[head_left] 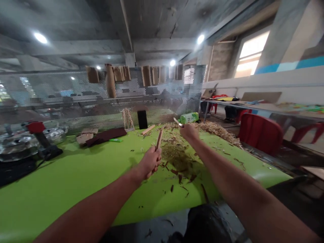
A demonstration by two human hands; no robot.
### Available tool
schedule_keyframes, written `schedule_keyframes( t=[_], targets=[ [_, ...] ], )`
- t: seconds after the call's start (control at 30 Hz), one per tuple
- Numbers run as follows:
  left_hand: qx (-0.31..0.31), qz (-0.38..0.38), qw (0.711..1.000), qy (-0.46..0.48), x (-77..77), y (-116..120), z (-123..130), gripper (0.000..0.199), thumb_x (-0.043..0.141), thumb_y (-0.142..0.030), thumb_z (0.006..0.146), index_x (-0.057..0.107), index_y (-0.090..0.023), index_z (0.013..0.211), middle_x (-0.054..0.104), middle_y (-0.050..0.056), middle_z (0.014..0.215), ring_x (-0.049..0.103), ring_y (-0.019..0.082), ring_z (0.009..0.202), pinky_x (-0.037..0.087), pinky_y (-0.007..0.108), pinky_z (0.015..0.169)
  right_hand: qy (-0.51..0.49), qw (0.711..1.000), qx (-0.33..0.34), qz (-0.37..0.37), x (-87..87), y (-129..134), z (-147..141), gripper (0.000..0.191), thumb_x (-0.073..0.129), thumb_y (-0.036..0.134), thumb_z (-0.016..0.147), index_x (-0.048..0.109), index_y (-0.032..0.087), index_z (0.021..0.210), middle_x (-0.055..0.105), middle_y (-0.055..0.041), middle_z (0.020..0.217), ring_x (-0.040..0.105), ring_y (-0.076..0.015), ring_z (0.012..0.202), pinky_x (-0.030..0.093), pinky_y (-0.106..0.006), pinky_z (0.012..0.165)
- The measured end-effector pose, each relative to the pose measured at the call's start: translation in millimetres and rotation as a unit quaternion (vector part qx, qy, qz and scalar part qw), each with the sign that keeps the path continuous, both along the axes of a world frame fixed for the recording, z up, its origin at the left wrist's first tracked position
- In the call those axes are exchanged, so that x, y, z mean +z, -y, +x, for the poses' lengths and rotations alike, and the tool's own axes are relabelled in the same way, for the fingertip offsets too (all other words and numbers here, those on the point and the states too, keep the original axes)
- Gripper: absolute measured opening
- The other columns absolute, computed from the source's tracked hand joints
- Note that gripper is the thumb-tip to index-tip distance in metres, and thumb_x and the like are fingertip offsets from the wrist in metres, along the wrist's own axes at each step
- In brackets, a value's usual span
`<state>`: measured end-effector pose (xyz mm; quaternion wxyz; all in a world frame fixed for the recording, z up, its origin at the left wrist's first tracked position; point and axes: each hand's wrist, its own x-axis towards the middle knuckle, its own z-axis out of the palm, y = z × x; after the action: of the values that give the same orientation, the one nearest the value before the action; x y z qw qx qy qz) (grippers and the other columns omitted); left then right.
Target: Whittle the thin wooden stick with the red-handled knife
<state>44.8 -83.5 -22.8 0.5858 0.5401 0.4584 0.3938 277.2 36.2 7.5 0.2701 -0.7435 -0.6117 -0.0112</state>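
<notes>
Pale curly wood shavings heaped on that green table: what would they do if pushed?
The pale curly wood shavings look light and springy, so they would probably scatter rather than slide as one lump. Heaped loosely near the edge of the green table, some would likely spill over it.

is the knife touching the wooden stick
Apart. The head view shows a plain gap between the knife in the right hand and the tip of the wooden stick in the left hand.

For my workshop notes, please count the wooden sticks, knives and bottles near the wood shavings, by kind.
Wooden sticks: 2 (one in the left hand, one lying on the green table)
Knives: 1 (in the right hand, blade showing)
Bottles: 1 (green plastic bottle)
Total: 4
</notes>
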Motion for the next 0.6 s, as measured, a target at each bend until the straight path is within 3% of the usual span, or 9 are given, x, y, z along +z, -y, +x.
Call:
schedule_keyframes(
  t=[0.13,0.23,0.3,0.37,0.5,0.6],
  targets=[
    [-0.002,0.016,0.998,0.058,-4.3,-13,-9,0.014,0.046,-0.035,0.096,0.043,-0.022,0.095,0.046,-0.007,0.068,0.034,0.004,0.041,0.029,0.016,0.036,0.066,0.992,0.108,0.021,-8.9,11,-54,0.036,0.046,0.029,0.086,0.075,0.018,0.103,0.073,-0.0152,0.097,0.067,-0.0243,0.088,0.042,-0.028,0.073],
    [0.021,0.026,0.997,0.067,-5.7,-16,-11,0.011,0.047,-0.032,0.095,0.042,-0.022,0.092,0.047,-0.007,0.067,0.035,0.004,0.040,0.029,0.015,0.035,0.069,0.983,0.169,0.026,-14.5,21,-68,0.032,0.049,0.030,0.082,0.075,0.017,0.095,0.074,-0.0124,0.090,0.065,-0.0216,0.081,0.040,-0.026,0.070],
    [0.035,0.026,0.997,0.062,-5.5,-17,-12,0.014,0.048,-0.034,0.094,0.042,-0.022,0.091,0.046,-0.008,0.066,0.035,0.004,0.039,0.028,0.015,0.035,0.003,0.976,0.212,0.045,-17.7,24,-69,0.029,0.051,0.031,0.081,0.074,0.017,0.091,0.072,-0.0090,0.081,0.063,-0.0191,0.075,0.040,-0.025,0.066],
    [0.033,0.040,0.998,0.036,-5.5,-18,-12,0.017,0.050,-0.037,0.093,0.042,-0.022,0.090,0.046,-0.008,0.065,0.035,0.003,0.038,0.029,0.014,0.035,-0.128,0.956,0.258,0.051,-19.8,25,-69,0.029,0.051,0.037,0.082,0.071,0.017,0.084,0.066,-0.0036,0.066,0.057,-0.0152,0.061,0.038,-0.023,0.058],
    [-0.013,0.080,0.996,-0.046,-7.3,-19,-13,0.021,0.053,-0.038,0.092,0.044,-0.020,0.086,0.050,-0.007,0.063,0.040,0.005,0.038,0.037,0.016,0.037,-0.399,0.844,0.353,-0.059,-21.6,29,-70,0.046,0.049,0.060,0.081,0.055,0.019,0.063,0.045,0.0044,0.043,0.032,-0.0086,0.035,0.025,-0.022,0.037],
    [-0.046,0.052,0.996,-0.048,-7.5,-20,-12,0.021,0.055,-0.038,0.090,0.047,-0.019,0.089,0.051,-0.006,0.062,0.040,0.005,0.038,0.038,0.017,0.038,-0.514,0.758,0.388,-0.103,-21.3,32,-69,0.040,0.062,0.058,0.071,0.053,0.019,0.067,0.046,0.0068,0.044,0.027,-0.0058,0.032,0.019,-0.020,0.033]
  ],
)
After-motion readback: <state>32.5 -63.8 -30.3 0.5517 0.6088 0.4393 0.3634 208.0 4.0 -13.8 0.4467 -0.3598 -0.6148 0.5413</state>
